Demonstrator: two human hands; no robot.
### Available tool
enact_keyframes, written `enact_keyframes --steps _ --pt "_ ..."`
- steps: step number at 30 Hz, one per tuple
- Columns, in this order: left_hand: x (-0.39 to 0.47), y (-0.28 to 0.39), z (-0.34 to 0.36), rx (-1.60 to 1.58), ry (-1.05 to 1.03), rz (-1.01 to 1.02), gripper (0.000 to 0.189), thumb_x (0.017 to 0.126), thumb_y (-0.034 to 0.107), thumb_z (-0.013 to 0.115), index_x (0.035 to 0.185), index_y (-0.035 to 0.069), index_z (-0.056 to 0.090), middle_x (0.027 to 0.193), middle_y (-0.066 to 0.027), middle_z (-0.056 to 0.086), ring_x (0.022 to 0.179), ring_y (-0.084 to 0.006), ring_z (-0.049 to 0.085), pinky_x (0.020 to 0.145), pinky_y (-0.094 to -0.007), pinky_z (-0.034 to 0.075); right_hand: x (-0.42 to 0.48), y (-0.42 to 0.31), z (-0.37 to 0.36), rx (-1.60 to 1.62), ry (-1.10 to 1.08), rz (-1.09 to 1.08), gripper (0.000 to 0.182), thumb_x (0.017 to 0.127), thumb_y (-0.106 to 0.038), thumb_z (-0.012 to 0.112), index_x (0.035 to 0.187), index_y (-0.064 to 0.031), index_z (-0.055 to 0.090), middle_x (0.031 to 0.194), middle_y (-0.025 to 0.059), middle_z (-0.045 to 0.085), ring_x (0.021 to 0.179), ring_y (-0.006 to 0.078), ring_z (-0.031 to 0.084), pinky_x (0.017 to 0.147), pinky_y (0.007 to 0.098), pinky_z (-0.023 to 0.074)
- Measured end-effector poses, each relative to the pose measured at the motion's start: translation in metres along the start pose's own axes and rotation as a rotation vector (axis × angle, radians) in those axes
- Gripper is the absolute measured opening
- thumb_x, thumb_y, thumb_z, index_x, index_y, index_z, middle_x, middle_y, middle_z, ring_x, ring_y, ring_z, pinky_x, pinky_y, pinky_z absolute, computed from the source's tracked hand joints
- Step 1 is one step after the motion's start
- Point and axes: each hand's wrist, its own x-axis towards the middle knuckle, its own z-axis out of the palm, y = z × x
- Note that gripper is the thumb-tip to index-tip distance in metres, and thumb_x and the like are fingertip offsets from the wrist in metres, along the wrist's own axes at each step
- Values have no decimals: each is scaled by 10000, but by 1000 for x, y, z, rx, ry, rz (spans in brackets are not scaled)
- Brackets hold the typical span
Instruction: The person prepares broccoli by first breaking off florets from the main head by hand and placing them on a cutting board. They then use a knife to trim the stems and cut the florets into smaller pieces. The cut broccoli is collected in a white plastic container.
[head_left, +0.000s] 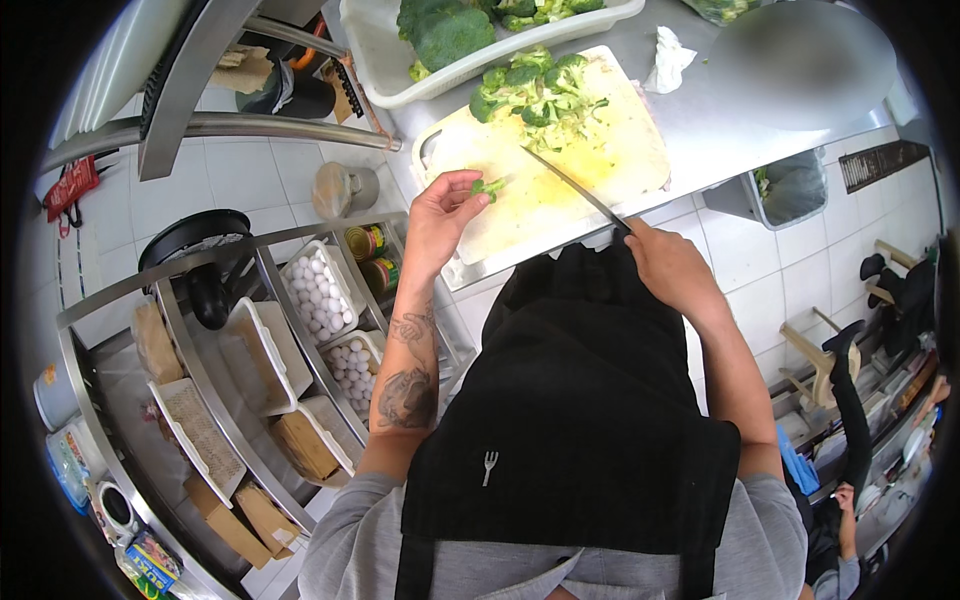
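My left hand pinches a small broccoli floret between thumb and fingers over the left part of a stained white cutting board. In my right hand is the handle of a long kitchen knife; its blade points up and left across the board, the tip close to a pile of cut broccoli at the board's far side. Small pale trimmings lie in front of the pile. Beyond the board, a white plastic basket holds larger broccoli heads.
A crumpled white paper towel lies on the steel table. Under the table's right edge stands a grey bin. Metal shelving with eggs and cans is at left. Another person is at lower right.
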Motion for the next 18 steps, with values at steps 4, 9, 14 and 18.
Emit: enact_keyframes --steps 4,9,14,18 --pt "25 62 5 54 68 150 382 964 126 792 1300 -5 667 1207 -108 732 1071 -153 704 936 -286 568 -4 -1 -8 -8 -31 24 263 1078 -204 515 1267 -41 600 930 288 717 920 507 677 806 623 505" --pt "78 160 21 25 279 611 400 949 191 820 1248 -22 661 1239 -131 728 1068 -171 712 922 -305 566 -9 -2 -3 -62 36 3 245 1068 -216 538 1232 -49 613 876 245 727 845 468 708 773 584 550" --pt "93 87 51 685 131 441 357 903 227 827 1150 4 698 1088 -173 750 968 -285 737 869 -373 581 -10 -12 9 -37 105 -103 251 1072 -243 555 1231 -59 617 906 231 729 866 449 702 740 571 547" --pt "102 19 70 865 197 548 377 867 202 826 1167 11 704 1023 -199 742 932 -378 722 849 -437 585 1 -27 14 -53 -54 -122 247 1072 -246 555 1213 -55 621 835 228 722 821 451 703 735 573 545"
